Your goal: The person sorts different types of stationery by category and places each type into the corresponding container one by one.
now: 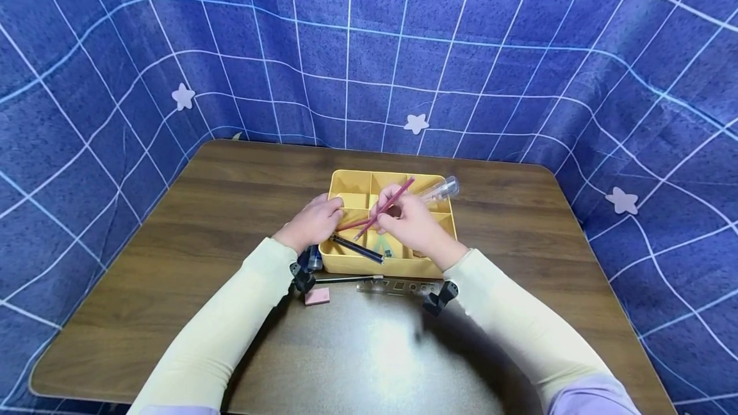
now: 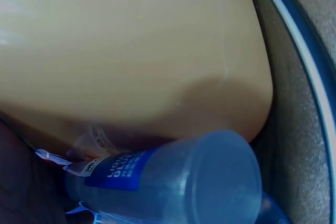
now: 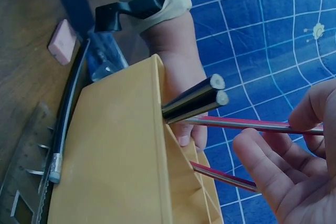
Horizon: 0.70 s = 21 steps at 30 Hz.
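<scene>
blue grid curtain [image 1: 138,37] stood behind the table [image 1: 248,191], left side round to right. left hand [image 1: 314,219] was at the left edge of the yellow box [image 1: 398,268], fingers bent over the rim, gripping it. glue bottle [image 2: 173,182] lay against the outside of the box wall under that hand, blue label facing out, "liquid" readable in the left wrist view. pink eraser [image 1: 317,296] sat on the table near the box's front left corner. next, a dark pencil [image 1: 346,279] with an eraser tip lay along the front of the box, roughly parallel to it.

box was divided into compartments. two black pencils [image 1: 357,249] leaned in the front left part, their ends sticking out past the front rim. red pencil lying lower [image 1: 353,225] crossed the box behind them and ran up toward the right hand; couldn't tell if it was gripped too. small greenish piece [image 1: 385,246] was in the front middle compartment.

clear ruler [image 1: 398,287] with cut-out shapes lay on the table before the box. right hand [image 1: 415,219] was above the box middle, thumb and fingertips close together, pinching the upper red pencil [image 1: 396,195], which slanted over the compartments. far right, a clear tube [image 1: 442,189] leaned in the back right compartment, end poking out past the rim.
</scene>
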### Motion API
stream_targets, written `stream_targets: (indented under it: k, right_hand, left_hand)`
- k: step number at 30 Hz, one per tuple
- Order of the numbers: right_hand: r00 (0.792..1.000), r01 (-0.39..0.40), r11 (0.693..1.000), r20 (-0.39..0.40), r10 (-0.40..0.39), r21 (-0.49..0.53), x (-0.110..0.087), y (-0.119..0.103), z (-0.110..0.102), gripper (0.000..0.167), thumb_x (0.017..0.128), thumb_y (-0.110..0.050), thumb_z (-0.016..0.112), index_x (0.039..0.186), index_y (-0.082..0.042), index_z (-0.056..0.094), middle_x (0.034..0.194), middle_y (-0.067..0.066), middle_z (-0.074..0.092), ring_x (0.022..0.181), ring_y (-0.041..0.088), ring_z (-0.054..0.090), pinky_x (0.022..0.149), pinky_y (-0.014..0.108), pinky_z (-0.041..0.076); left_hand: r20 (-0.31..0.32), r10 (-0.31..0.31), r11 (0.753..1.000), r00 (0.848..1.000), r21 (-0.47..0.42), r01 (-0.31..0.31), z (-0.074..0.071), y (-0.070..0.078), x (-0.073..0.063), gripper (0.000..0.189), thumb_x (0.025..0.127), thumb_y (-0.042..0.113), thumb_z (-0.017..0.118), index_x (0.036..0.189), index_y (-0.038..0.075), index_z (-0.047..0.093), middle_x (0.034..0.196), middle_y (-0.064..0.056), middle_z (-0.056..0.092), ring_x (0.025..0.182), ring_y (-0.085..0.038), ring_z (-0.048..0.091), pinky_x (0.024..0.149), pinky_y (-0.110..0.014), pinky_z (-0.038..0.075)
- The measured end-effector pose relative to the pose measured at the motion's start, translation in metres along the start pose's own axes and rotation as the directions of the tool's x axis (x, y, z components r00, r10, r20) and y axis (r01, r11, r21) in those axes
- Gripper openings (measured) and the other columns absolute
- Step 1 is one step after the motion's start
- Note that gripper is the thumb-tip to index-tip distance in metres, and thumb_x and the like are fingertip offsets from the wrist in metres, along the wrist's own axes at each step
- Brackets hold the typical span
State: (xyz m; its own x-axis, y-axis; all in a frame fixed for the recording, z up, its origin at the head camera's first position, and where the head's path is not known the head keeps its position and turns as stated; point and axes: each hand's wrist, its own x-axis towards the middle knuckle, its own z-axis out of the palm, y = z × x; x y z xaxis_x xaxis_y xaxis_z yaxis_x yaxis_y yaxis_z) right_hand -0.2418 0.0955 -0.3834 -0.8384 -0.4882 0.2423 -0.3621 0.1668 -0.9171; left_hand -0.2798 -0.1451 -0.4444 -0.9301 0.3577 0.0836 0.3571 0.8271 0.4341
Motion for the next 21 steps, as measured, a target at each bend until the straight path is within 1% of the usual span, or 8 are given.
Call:
stream_targets:
  k: [3,6,10,13,14,17,19,21]
  right_hand:
    - [0.999,0.028,0.998,0.019,-0.027,-0.055,-0.003,0.003,0.0,0.013,0.087,0.007,0.062,0.092,-0.003,0.055,0.096,0.017,0.067,0.085,0.025,0.068,0.073,0.033,0.059]
    - [0.997,0.076,0.99,0.032,-0.073,-0.123,-0.007,0.006,0.001,0.016,0.085,0.006,0.066,0.092,-0.006,0.059,0.095,0.011,0.067,0.083,0.021,0.065,0.071,0.031,0.055]
    - [0.987,0.161,0.962,0.058,-0.152,-0.219,-0.012,0.009,0.003,0.018,0.084,0.005,0.071,0.093,-0.01,0.063,0.091,0.004,0.068,0.078,0.017,0.063,0.069,0.03,0.054]
    - [0.972,0.233,0.916,0.093,-0.215,-0.327,-0.014,0.011,0.005,0.019,0.083,0.004,0.073,0.091,-0.011,0.064,0.091,0.002,0.07,0.081,0.015,0.066,0.073,0.028,0.056]
    - [0.966,0.257,0.895,0.106,-0.235,-0.365,-0.014,0.012,0.006,0.019,0.083,0.005,0.073,0.091,-0.011,0.065,0.092,0.001,0.071,0.084,0.014,0.067,0.077,0.027,0.056]
    - [0.952,0.307,0.827,0.148,-0.27,-0.471,-0.014,0.017,0.008,0.021,0.082,0.005,0.074,0.09,-0.012,0.066,0.091,-0.001,0.071,0.086,0.013,0.067,0.079,0.026,0.056]
    - [0.943,0.334,0.8,0.185,-0.278,-0.499,-0.013,0.02,0.009,0.022,0.082,0.007,0.073,0.089,-0.012,0.066,0.09,-0.002,0.071,0.086,0.014,0.067,0.079,0.026,0.055]
    - [0.936,0.351,0.783,0.222,-0.274,-0.514,-0.013,0.023,0.01,0.021,0.084,0.007,0.073,0.089,-0.012,0.067,0.09,-0.003,0.071,0.086,0.013,0.068,0.078,0.026,0.056]
  left_hand:
    - [0.001,0.003,1.0,1.0,0.002,-0.003,0.0,0.0,0.0,0.021,0.107,0.023,0.043,0.09,0.013,0.051,0.095,-0.012,0.051,0.104,-0.032,0.05,0.091,-0.047,0.041]
    - [0.001,0.005,1.0,1.0,0.004,-0.005,0.0,0.0,0.0,0.021,0.107,0.023,0.043,0.09,0.014,0.051,0.095,-0.011,0.051,0.104,-0.032,0.05,0.091,-0.047,0.041]
    - [0.005,-0.001,1.0,1.0,-0.005,0.001,-0.001,0.0,-0.001,0.021,0.107,0.024,0.043,0.09,0.014,0.051,0.096,-0.011,0.052,0.106,-0.031,0.05,0.091,-0.047,0.041]
    - [0.005,-0.004,1.0,1.0,-0.016,0.004,-0.002,0.0,-0.001,0.021,0.107,0.024,0.042,0.09,0.014,0.051,0.099,-0.012,0.053,0.108,-0.032,0.05,0.093,-0.047,0.041]
    - [0.003,-0.004,1.0,1.0,-0.018,0.004,-0.002,0.0,-0.001,0.021,0.107,0.024,0.042,0.09,0.014,0.052,0.1,-0.012,0.053,0.109,-0.032,0.049,0.093,-0.048,0.041]
    - [0.004,-0.005,1.0,1.0,-0.02,0.005,-0.003,0.001,-0.001,0.021,0.107,0.024,0.042,0.091,0.014,0.052,0.103,-0.014,0.054,0.112,-0.033,0.049,0.095,-0.048,0.041]
    - [0.004,-0.003,1.0,1.0,-0.016,0.003,-0.002,0.001,-0.001,0.021,0.107,0.023,0.042,0.091,0.014,0.051,0.103,-0.014,0.054,0.113,-0.033,0.049,0.096,-0.049,0.041]
    - [0.004,-0.003,1.0,1.0,-0.014,0.003,-0.002,0.001,-0.001,0.02,0.107,0.023,0.042,0.091,0.013,0.051,0.102,-0.014,0.054,0.112,-0.033,0.05,0.095,-0.049,0.041]
